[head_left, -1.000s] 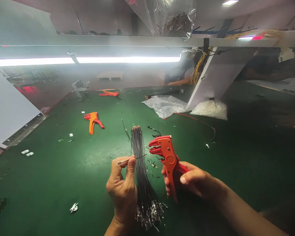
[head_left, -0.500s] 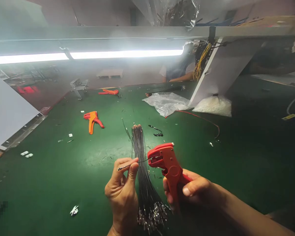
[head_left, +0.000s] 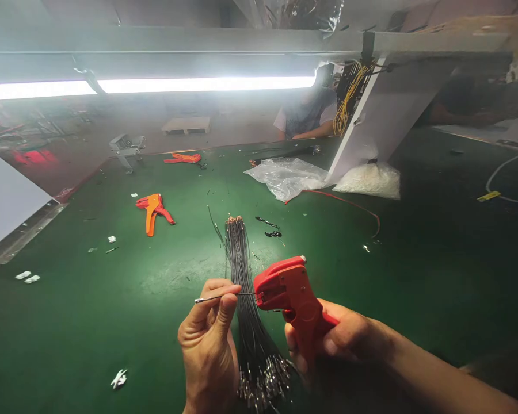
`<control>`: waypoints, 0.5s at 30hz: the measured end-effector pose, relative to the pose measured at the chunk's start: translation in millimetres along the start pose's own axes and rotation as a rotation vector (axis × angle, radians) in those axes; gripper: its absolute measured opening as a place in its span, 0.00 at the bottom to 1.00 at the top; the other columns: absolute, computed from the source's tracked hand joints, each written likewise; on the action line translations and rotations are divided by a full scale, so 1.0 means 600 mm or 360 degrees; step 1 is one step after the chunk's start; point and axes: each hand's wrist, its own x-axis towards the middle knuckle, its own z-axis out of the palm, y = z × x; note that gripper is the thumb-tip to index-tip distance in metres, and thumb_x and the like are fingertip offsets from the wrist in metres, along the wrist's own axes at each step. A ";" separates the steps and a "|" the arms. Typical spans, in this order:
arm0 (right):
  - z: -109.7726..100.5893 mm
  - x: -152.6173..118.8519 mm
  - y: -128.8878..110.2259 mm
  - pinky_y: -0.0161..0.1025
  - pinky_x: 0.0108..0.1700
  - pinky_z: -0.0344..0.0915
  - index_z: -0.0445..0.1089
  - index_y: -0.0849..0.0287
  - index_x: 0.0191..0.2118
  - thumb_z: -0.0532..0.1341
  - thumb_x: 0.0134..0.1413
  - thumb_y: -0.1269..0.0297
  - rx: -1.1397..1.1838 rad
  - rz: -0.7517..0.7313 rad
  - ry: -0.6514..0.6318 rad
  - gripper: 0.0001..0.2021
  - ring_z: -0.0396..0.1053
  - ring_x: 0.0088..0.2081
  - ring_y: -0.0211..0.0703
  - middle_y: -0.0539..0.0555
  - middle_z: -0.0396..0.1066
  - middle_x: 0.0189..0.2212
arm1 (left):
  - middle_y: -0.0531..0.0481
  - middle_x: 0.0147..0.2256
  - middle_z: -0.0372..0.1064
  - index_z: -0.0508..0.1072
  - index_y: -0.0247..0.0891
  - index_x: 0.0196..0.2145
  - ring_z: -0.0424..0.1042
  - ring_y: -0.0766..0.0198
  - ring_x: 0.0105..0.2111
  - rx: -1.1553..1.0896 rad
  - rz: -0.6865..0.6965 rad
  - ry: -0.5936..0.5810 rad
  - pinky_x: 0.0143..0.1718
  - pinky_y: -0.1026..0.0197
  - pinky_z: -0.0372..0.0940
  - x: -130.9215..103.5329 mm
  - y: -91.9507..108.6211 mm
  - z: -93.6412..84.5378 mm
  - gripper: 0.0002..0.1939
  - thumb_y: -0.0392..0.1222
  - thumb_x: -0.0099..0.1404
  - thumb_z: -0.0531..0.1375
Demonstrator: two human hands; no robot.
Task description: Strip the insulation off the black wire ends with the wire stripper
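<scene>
the left hand (head_left: 211, 336) pinches a dark wire (head_left: 206, 299); one tip is hidden in the red stripper (head_left: 300, 296). the right hand (head_left: 347, 328), partly hidden, is closed around this stripper.

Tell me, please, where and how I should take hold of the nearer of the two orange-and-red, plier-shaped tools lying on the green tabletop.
Probably around both handles of that orange-and-red, plier-shaped tool, coming from the near side: its orange handle and red handle splay apart towards the person, while its red head points left.
</scene>
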 end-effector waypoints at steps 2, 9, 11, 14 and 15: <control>-0.003 0.000 0.002 0.40 0.41 0.71 0.72 0.63 0.51 0.65 0.35 0.75 -0.0010 0.0010 -0.0002 0.29 0.78 0.35 0.46 0.59 0.80 0.37 | 0.56 0.28 0.74 0.82 0.46 0.27 0.68 0.69 0.33 0.0010 0.0034 0.0008 0.38 0.68 0.66 0.001 0.002 0.000 0.05 0.46 0.53 0.74; 0.003 0.001 0.000 0.37 0.37 0.70 0.75 0.71 0.45 0.65 0.36 0.70 -0.0058 0.0020 -0.0013 0.24 0.76 0.33 0.44 0.61 0.79 0.33 | 0.56 0.29 0.73 0.82 0.46 0.27 0.68 0.70 0.34 0.0099 0.0123 0.0000 0.37 0.69 0.65 0.005 0.001 -0.006 0.04 0.45 0.56 0.72; 0.005 0.001 -0.002 0.37 0.39 0.70 0.75 0.71 0.45 0.65 0.36 0.71 -0.0079 0.0014 -0.0010 0.24 0.76 0.34 0.44 0.60 0.79 0.34 | 0.56 0.29 0.72 0.82 0.46 0.28 0.68 0.70 0.34 0.0142 0.0135 -0.0030 0.37 0.69 0.65 0.004 0.000 -0.008 0.03 0.44 0.58 0.71; 0.005 -0.001 -0.003 0.38 0.38 0.70 0.75 0.71 0.45 0.64 0.36 0.70 -0.0100 0.0022 -0.0005 0.24 0.76 0.34 0.45 0.61 0.78 0.33 | 0.56 0.30 0.71 0.81 0.46 0.29 0.68 0.69 0.34 0.0192 0.0159 -0.0071 0.37 0.69 0.64 0.002 -0.002 -0.010 0.03 0.43 0.60 0.70; 0.004 -0.001 -0.003 0.38 0.38 0.70 0.75 0.71 0.45 0.64 0.37 0.70 -0.0106 0.0028 -0.0006 0.24 0.75 0.34 0.45 0.61 0.78 0.33 | 0.56 0.30 0.71 0.81 0.46 0.29 0.67 0.69 0.35 0.0205 0.0163 -0.0074 0.37 0.69 0.64 0.002 -0.002 -0.011 0.03 0.43 0.60 0.69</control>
